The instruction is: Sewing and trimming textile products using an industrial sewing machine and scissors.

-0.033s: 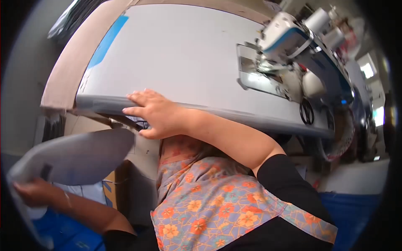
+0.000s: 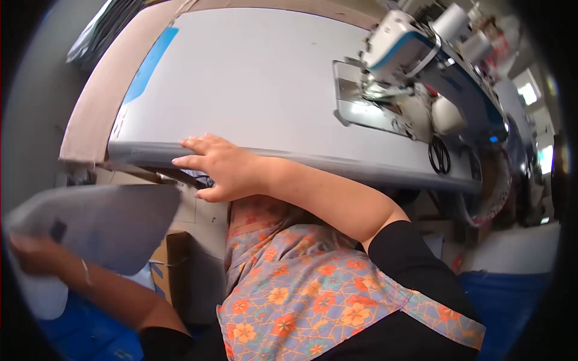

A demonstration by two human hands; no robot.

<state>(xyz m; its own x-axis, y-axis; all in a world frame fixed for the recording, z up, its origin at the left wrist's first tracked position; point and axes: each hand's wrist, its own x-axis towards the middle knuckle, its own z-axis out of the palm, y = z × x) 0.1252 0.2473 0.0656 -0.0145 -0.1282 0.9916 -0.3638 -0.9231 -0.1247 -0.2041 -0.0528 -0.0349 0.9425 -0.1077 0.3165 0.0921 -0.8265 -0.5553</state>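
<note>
At the far left, below the table, my left hand (image 2: 37, 256) is closed on the edge of a grey fabric piece (image 2: 123, 219). The piece hangs out flat toward the table, with a small dark patch near the hand. Both are smeared by motion. My right hand (image 2: 226, 168) lies across the table's grey front edge (image 2: 289, 161), fingers spread and nothing in them. Its fingertips rest on the edge, and the thumb points down over the front.
A white and blue sewing machine (image 2: 415, 60) with thread cones (image 2: 450, 23) stands at the right of the pale tabletop (image 2: 241, 78). Cardboard (image 2: 96, 108) borders the table's left side. A brown box (image 2: 176, 265) stands below, beside blue material (image 2: 90, 325).
My left hand has moved slightly left and up, drawing the fabric piece with it. The right hand stays on the table edge.
</note>
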